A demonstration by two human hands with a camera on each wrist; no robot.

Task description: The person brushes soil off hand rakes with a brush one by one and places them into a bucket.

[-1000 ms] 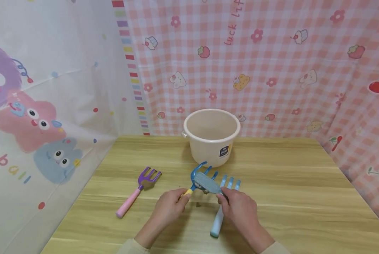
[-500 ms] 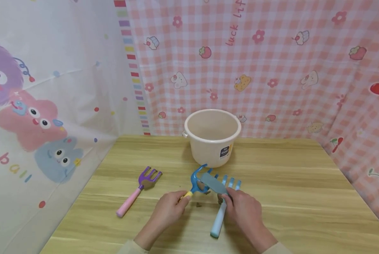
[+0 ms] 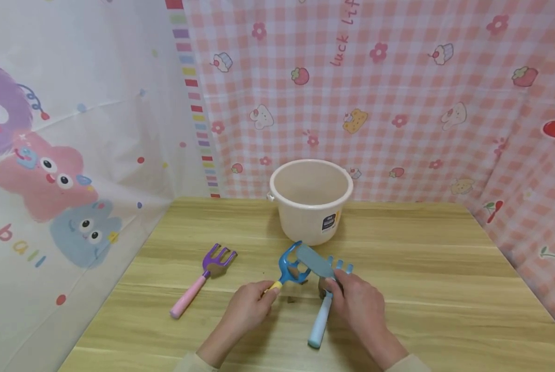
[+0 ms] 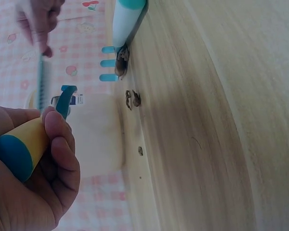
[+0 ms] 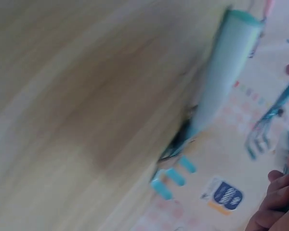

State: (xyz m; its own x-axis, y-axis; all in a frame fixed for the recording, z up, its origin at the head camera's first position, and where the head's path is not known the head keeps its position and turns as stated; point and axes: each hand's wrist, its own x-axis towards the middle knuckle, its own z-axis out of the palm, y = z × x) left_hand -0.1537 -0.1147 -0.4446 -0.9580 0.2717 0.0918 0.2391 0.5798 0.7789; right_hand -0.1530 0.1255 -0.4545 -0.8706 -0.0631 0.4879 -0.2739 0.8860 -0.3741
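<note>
My left hand (image 3: 249, 305) grips the yellow handle of a blue hand rake (image 3: 284, 268), whose tines point toward the bucket. In my right hand (image 3: 361, 307) is a small grey-blue brush (image 3: 313, 262); its flat back faces up over the rake's tines. The left wrist view shows short bristles on this brush (image 4: 42, 82). Below my right hand lies a light-blue hand fork (image 3: 321, 323), its head partly covered by the hand. Brown dirt clumps (image 4: 122, 61) sit at that fork's neck. A few crumbs of dirt (image 3: 290, 299) lie on the table between my hands.
A cream bucket (image 3: 305, 227) stands behind the tools, close to the rake. To the left lies a purple hand fork (image 3: 207, 271) with a pink handle and brown dirt at its head. Patterned cloths (image 3: 375, 93) hang behind and beside the wooden table (image 3: 421, 279).
My right hand has shifted slightly right with the brush, and its bristles have turned from view. The rake head has tilted a little. Dirt at the light-blue fork's neck has come into view.
</note>
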